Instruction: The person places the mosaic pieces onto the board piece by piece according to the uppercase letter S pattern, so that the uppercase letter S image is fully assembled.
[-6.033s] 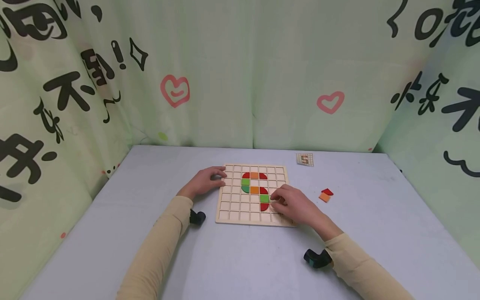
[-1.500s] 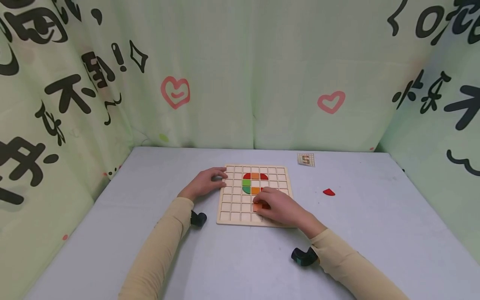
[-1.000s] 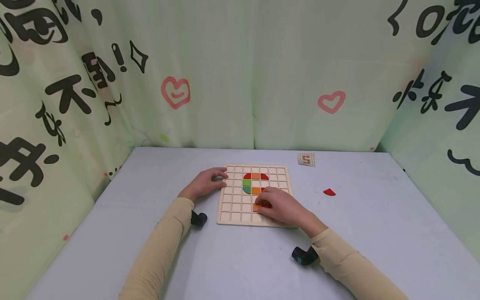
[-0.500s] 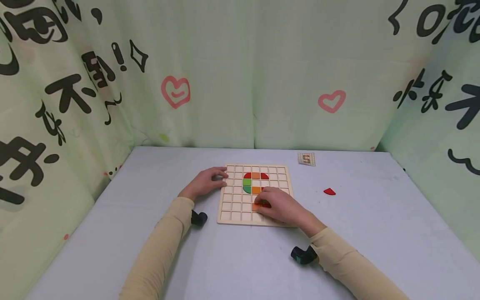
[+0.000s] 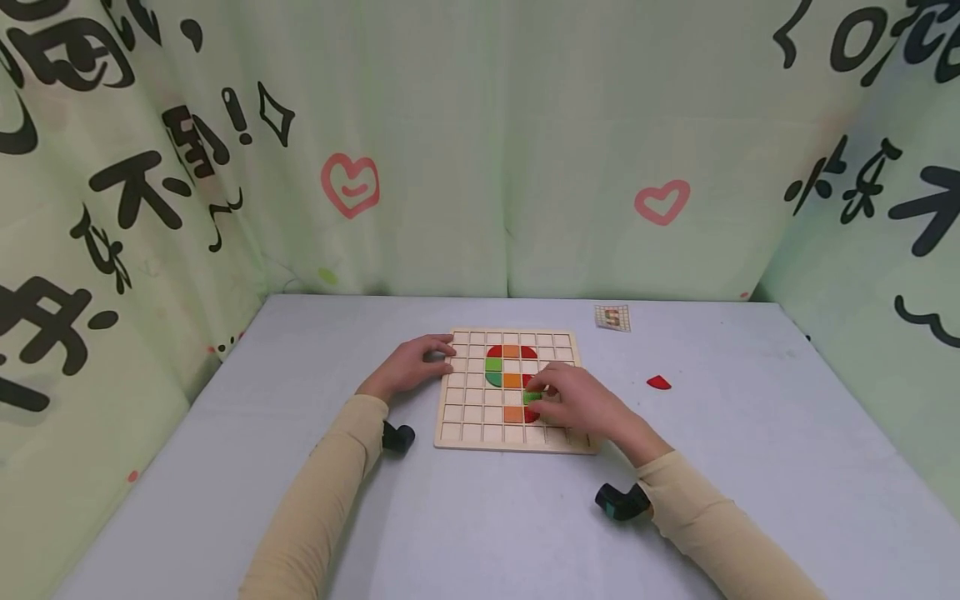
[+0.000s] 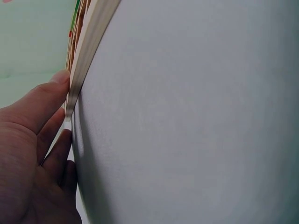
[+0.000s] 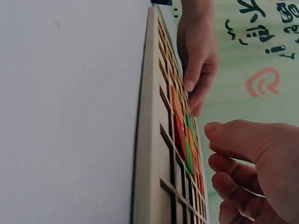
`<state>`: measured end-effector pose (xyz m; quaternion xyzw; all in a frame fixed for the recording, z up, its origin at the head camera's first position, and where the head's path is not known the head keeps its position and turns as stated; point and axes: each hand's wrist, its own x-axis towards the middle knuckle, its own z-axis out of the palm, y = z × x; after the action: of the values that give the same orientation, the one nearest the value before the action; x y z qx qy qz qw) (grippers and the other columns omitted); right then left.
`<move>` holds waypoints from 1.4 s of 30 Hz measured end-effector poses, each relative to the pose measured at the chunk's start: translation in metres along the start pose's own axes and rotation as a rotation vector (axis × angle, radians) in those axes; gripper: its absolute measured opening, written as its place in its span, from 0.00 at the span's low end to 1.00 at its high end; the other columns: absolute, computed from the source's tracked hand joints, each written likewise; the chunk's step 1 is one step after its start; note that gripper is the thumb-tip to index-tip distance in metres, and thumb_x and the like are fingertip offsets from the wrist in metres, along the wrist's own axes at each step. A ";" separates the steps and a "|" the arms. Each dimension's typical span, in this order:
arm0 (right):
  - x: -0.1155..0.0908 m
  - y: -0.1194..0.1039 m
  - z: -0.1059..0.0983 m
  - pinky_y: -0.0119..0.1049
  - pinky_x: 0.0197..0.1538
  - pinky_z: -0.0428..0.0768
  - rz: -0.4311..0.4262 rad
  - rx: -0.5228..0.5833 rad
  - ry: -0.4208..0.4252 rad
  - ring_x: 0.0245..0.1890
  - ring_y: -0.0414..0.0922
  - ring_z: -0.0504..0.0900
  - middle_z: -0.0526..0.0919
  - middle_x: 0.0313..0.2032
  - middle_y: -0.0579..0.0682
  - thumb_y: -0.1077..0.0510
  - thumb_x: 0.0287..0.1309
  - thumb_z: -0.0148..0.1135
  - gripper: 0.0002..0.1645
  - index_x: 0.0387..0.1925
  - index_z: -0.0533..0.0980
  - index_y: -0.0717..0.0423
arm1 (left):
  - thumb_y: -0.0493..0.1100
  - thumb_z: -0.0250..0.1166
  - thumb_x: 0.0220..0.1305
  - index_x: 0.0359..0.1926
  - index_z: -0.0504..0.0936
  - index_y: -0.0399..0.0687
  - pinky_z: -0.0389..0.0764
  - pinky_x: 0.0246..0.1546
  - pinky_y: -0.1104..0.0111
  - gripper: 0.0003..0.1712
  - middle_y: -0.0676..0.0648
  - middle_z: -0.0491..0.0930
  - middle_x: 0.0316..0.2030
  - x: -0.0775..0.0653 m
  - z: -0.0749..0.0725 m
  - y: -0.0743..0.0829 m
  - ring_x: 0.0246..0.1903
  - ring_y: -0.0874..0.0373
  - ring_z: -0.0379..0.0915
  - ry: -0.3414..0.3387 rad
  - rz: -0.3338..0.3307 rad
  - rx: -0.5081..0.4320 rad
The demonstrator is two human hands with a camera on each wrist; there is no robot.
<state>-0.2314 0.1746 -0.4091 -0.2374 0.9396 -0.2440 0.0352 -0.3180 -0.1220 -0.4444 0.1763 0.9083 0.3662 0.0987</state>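
In the head view a wooden grid board [image 5: 468,433] lies on the table with red, orange and green flat pieces forming an S-like figure. My left hand [image 5: 411,365] touches the board's left edge; the left wrist view has its thumb [image 6: 51,91] against the wooden rim. Just over the figure's lower right hovers my right hand [image 5: 581,404], nothing visible between its loosely bent fingers. Beneath it sit an orange square [image 5: 513,414], a partly covered red quarter-round [image 5: 531,415] and a green square [image 5: 532,398]. A loose red quarter-round piece [image 5: 659,382] lies right of the board.
A small card [image 5: 612,317] printed with a gridded figure lies near the table's back edge. Black wrist devices [image 5: 622,502] sit under both sleeves. Light green curtains [image 5: 450,167] with black writing and red hearts enclose the white table [image 5: 480,525] behind and at the sides.
The right hand brought the orange square from the table's right side to the lowest row of the figure, let go and drew back up and right. The left hand stayed put.
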 end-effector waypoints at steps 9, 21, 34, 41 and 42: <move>-0.026 0.064 -0.047 0.48 0.48 0.81 0.249 0.027 0.141 0.49 0.55 0.79 0.81 0.52 0.62 0.54 0.65 0.64 0.22 0.55 0.78 0.64 | 0.45 0.67 0.67 0.57 0.82 0.46 0.57 0.78 0.55 0.19 0.49 0.68 0.72 -0.001 0.000 0.002 0.76 0.49 0.54 -0.005 -0.007 -0.006; -0.066 0.134 -0.067 0.67 0.64 0.69 0.556 0.049 0.083 0.59 0.70 0.65 0.62 0.60 0.78 0.42 0.63 0.63 0.49 0.67 0.60 0.78 | 0.45 0.67 0.67 0.57 0.82 0.46 0.57 0.78 0.54 0.19 0.49 0.68 0.72 -0.001 0.000 0.002 0.76 0.49 0.54 -0.004 -0.013 -0.006; -0.061 0.133 -0.056 0.54 0.48 0.77 0.418 0.024 0.124 0.46 0.59 0.75 0.80 0.50 0.66 0.55 0.64 0.64 0.20 0.51 0.80 0.65 | 0.45 0.67 0.67 0.57 0.82 0.46 0.57 0.78 0.54 0.19 0.49 0.68 0.72 0.001 0.002 -0.002 0.76 0.49 0.54 -0.006 -0.005 -0.007; -0.061 0.133 -0.056 0.52 0.47 0.78 0.410 0.021 0.140 0.45 0.59 0.76 0.81 0.49 0.65 0.56 0.65 0.64 0.18 0.50 0.80 0.64 | 0.46 0.67 0.67 0.57 0.82 0.46 0.57 0.78 0.54 0.19 0.49 0.68 0.72 0.001 0.000 -0.002 0.76 0.48 0.54 -0.008 0.013 0.013; -0.061 0.133 -0.057 0.52 0.47 0.78 0.410 0.023 0.140 0.45 0.59 0.76 0.81 0.48 0.65 0.56 0.65 0.64 0.18 0.50 0.80 0.64 | 0.46 0.67 0.67 0.57 0.82 0.46 0.57 0.78 0.54 0.19 0.49 0.68 0.73 0.001 0.000 -0.002 0.76 0.48 0.54 -0.009 0.013 0.012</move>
<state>-0.2448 0.3299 -0.4255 -0.0234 0.9656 -0.2581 0.0213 -0.3196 -0.1228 -0.4458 0.1842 0.9089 0.3607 0.0994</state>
